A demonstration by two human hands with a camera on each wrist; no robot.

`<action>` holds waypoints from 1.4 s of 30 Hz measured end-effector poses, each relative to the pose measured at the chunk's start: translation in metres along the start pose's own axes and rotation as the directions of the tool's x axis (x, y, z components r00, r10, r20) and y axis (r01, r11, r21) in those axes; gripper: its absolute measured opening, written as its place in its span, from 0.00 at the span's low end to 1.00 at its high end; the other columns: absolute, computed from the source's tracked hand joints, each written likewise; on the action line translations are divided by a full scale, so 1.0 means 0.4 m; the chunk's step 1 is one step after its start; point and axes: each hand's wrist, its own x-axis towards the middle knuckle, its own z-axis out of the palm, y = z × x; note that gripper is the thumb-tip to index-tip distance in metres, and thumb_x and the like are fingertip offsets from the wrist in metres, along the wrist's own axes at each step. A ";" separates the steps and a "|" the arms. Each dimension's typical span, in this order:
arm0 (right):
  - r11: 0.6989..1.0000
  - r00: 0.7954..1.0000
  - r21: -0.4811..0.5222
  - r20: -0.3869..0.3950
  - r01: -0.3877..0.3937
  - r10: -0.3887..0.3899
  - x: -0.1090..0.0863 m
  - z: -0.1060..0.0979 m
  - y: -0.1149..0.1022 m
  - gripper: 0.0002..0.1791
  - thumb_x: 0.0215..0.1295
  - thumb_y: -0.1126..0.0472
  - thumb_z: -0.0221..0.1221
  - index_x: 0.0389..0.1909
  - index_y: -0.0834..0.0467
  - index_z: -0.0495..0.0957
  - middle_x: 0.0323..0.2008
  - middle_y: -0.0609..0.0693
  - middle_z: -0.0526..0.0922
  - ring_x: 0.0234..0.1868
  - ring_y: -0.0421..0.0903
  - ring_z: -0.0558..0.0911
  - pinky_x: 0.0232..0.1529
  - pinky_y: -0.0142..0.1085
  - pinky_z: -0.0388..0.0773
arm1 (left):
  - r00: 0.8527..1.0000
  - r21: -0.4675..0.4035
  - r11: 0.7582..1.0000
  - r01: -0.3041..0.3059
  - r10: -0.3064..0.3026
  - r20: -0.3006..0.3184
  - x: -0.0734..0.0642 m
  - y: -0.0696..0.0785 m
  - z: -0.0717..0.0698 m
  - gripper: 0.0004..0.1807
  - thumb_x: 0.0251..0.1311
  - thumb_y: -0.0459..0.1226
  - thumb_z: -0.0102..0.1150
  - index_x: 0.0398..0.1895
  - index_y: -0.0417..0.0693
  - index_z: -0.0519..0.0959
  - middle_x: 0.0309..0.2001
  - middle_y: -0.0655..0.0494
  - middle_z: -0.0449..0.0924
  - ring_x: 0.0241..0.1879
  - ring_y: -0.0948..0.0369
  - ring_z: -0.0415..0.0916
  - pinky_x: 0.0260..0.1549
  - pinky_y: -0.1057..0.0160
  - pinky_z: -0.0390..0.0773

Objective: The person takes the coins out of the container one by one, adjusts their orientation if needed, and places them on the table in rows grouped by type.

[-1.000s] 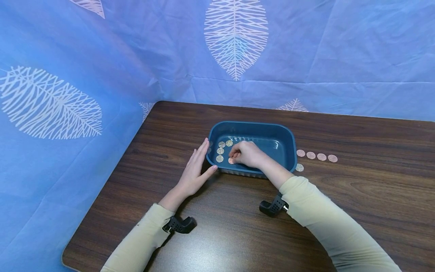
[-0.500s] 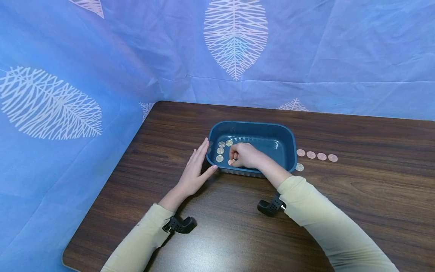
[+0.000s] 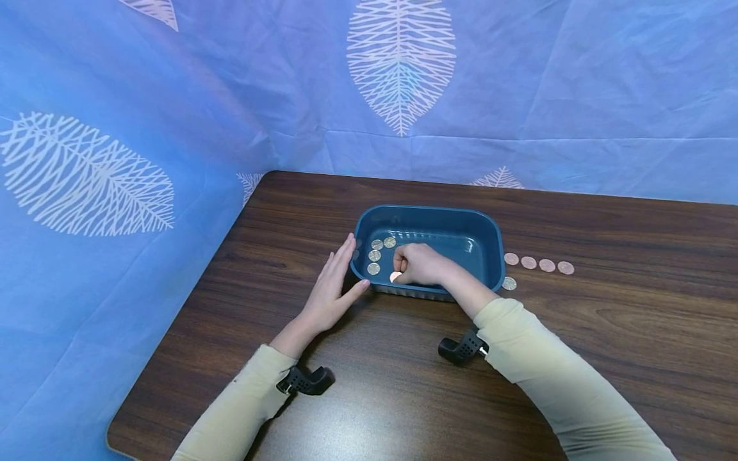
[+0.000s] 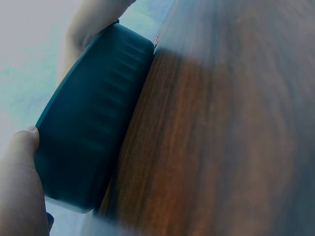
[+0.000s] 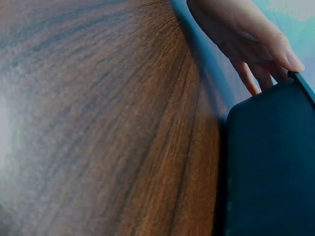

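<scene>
In the head view, a dark blue rectangular tub (image 3: 455, 221) stands on the table. My left hand (image 3: 327, 298) lies against its left end with the fingers straight and the thumb at the near corner; in the left wrist view that thumb (image 4: 24, 145) touches the rim. Inside the tub, my right hand (image 3: 423, 264) has its fingers curled and pinches a copper-coloured coin (image 3: 394, 276) low by the near wall. Several silvery coins (image 3: 374, 255) lie flat to the left of it, on the tub floor. The wrist views show only the tub's outer wall (image 5: 273, 162), which hides the coins.
Right of the tub, a row of several copper-coloured coins (image 3: 528, 262) lies on the brown wooden table (image 3: 634, 333). One silvery coin (image 3: 509, 283) lies nearer, beside the tub's corner. A blue leaf-patterned cloth (image 3: 519, 83) hangs behind the table and along its left side.
The right hand has shifted slightly right and towards the near wall, and the copper-coloured coin at its fingertips has moved with it. The left hand and the tub have stayed put.
</scene>
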 end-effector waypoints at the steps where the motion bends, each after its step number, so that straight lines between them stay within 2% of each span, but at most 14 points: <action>1: 1.000 1.000 0.003 -0.001 0.004 -0.004 0.000 0.000 0.002 0.08 0.59 0.63 0.66 0.29 0.59 0.75 0.27 0.49 0.75 0.29 0.44 0.73 0.35 0.38 0.73 | 1.000 0.000 1.000 -0.002 0.002 0.000 0.000 -0.001 0.000 0.41 0.69 0.55 0.45 0.77 0.50 0.43 0.76 0.52 0.41 0.73 0.62 0.40 0.68 0.44 0.42; 8: 0.992 1.000 0.124 0.015 0.000 -0.002 -0.004 -0.004 0.007 0.06 0.57 0.70 0.64 0.28 0.60 0.75 0.27 0.48 0.81 0.29 0.43 0.80 0.35 0.38 0.77 | 1.000 0.000 1.000 -0.006 0.006 0.001 -0.001 -0.004 0.000 0.41 0.69 0.56 0.44 0.77 0.49 0.43 0.76 0.52 0.40 0.73 0.62 0.39 0.68 0.44 0.42; 11: 0.982 0.999 0.185 0.039 0.027 -0.035 -0.008 -0.008 0.009 0.04 0.59 0.71 0.62 0.32 0.62 0.76 0.28 0.49 0.82 0.31 0.44 0.81 0.36 0.39 0.77 | 1.000 -0.002 1.000 -0.004 0.004 0.002 -0.001 -0.004 0.000 0.41 0.69 0.56 0.44 0.77 0.49 0.43 0.76 0.54 0.39 0.73 0.62 0.39 0.68 0.44 0.42; 13: 0.967 0.997 0.253 0.054 0.044 -0.059 -0.011 -0.012 0.010 0.05 0.61 0.70 0.60 0.38 0.63 0.78 0.31 0.51 0.84 0.35 0.45 0.82 0.40 0.40 0.78 | 1.000 0.000 1.000 -0.009 0.009 0.001 -0.001 -0.004 0.000 0.41 0.69 0.56 0.44 0.77 0.49 0.43 0.76 0.54 0.39 0.73 0.62 0.39 0.68 0.43 0.43; 17: 0.912 0.996 0.407 0.053 0.047 -0.075 -0.020 -0.027 0.008 0.15 0.66 0.64 0.59 0.52 0.63 0.78 0.42 0.54 0.84 0.42 0.48 0.83 0.47 0.43 0.78 | 1.000 0.002 1.000 -0.013 0.013 0.003 0.002 -0.003 -0.001 0.41 0.69 0.56 0.44 0.77 0.48 0.43 0.76 0.53 0.40 0.73 0.62 0.39 0.67 0.42 0.43; 20: 0.886 0.996 0.459 0.020 0.071 -0.091 -0.036 -0.045 0.004 0.17 0.67 0.62 0.58 0.55 0.63 0.78 0.46 0.55 0.83 0.44 0.51 0.82 0.48 0.44 0.78 | 1.000 0.001 1.000 -0.004 0.004 0.007 0.002 -0.002 -0.003 0.42 0.69 0.57 0.43 0.77 0.48 0.43 0.76 0.54 0.40 0.73 0.62 0.39 0.67 0.43 0.43; 22: 0.881 0.994 0.462 -0.008 0.098 -0.107 -0.052 -0.060 0.004 0.17 0.67 0.61 0.59 0.54 0.64 0.79 0.45 0.56 0.83 0.44 0.53 0.82 0.48 0.46 0.78 | 1.000 -0.004 1.000 0.004 -0.004 0.010 0.001 -0.002 -0.003 0.42 0.68 0.58 0.43 0.77 0.49 0.43 0.76 0.54 0.40 0.73 0.62 0.39 0.68 0.43 0.42; 25: 0.891 0.992 0.437 -0.051 0.123 -0.112 -0.084 -0.088 0.011 0.17 0.67 0.60 0.59 0.53 0.63 0.79 0.44 0.54 0.83 0.44 0.54 0.82 0.48 0.48 0.78 | 1.000 -0.008 1.000 0.008 -0.008 0.013 0.000 -0.002 -0.004 0.42 0.68 0.58 0.43 0.77 0.52 0.42 0.76 0.54 0.40 0.73 0.63 0.39 0.68 0.44 0.42; 30: 0.907 0.993 0.410 -0.103 0.097 -0.059 -0.145 -0.134 0.043 0.16 0.67 0.58 0.59 0.52 0.60 0.80 0.43 0.54 0.84 0.45 0.54 0.83 0.48 0.48 0.78 | 1.000 0.000 1.000 0.005 -0.005 0.012 -0.002 -0.002 -0.004 0.41 0.68 0.58 0.43 0.77 0.53 0.41 0.76 0.54 0.40 0.73 0.63 0.39 0.68 0.45 0.42; 34: 0.908 0.993 0.414 -0.121 0.062 -0.013 -0.194 -0.164 0.073 0.16 0.67 0.56 0.59 0.52 0.59 0.79 0.44 0.55 0.83 0.45 0.56 0.82 0.49 0.48 0.77 | 1.000 0.005 1.000 0.007 -0.007 0.011 -0.002 -0.002 -0.004 0.42 0.68 0.58 0.42 0.77 0.50 0.42 0.76 0.55 0.39 0.73 0.63 0.38 0.68 0.44 0.42; 36: 0.909 0.991 0.413 -0.137 0.051 0.007 -0.220 -0.180 0.089 0.17 0.67 0.56 0.59 0.53 0.60 0.78 0.44 0.56 0.83 0.45 0.53 0.83 0.49 0.46 0.78 | 1.000 0.003 1.000 0.010 -0.010 0.012 -0.002 -0.001 -0.003 0.42 0.68 0.58 0.42 0.77 0.49 0.43 0.76 0.56 0.39 0.73 0.63 0.38 0.68 0.44 0.42; 39: 0.921 0.983 0.388 -0.176 0.014 0.059 -0.262 -0.204 0.114 0.20 0.67 0.53 0.58 0.54 0.61 0.77 0.44 0.56 0.83 0.41 0.49 0.83 0.41 0.41 0.80 | 1.000 -0.002 1.000 0.008 -0.008 0.010 -0.002 0.000 -0.003 0.42 0.68 0.59 0.42 0.77 0.49 0.43 0.76 0.57 0.38 0.73 0.63 0.38 0.68 0.44 0.42; 41: 0.928 0.970 0.371 -0.210 -0.036 0.121 -0.290 -0.219 0.137 0.22 0.67 0.51 0.59 0.55 0.60 0.77 0.42 0.57 0.84 0.35 0.49 0.82 0.30 0.39 0.79 | 1.000 -0.004 1.000 0.006 -0.006 0.007 -0.001 0.001 -0.002 0.42 0.68 0.59 0.42 0.77 0.49 0.43 0.76 0.57 0.39 0.73 0.63 0.38 0.68 0.44 0.42; 42: 0.932 0.961 0.357 -0.231 -0.061 0.152 -0.305 -0.226 0.151 0.23 0.66 0.49 0.59 0.55 0.60 0.77 0.41 0.56 0.84 0.35 0.48 0.82 0.28 0.39 0.77 | 1.000 -0.005 1.000 0.006 -0.006 0.006 0.000 0.001 -0.002 0.42 0.68 0.59 0.42 0.77 0.49 0.43 0.76 0.57 0.39 0.73 0.63 0.38 0.68 0.44 0.42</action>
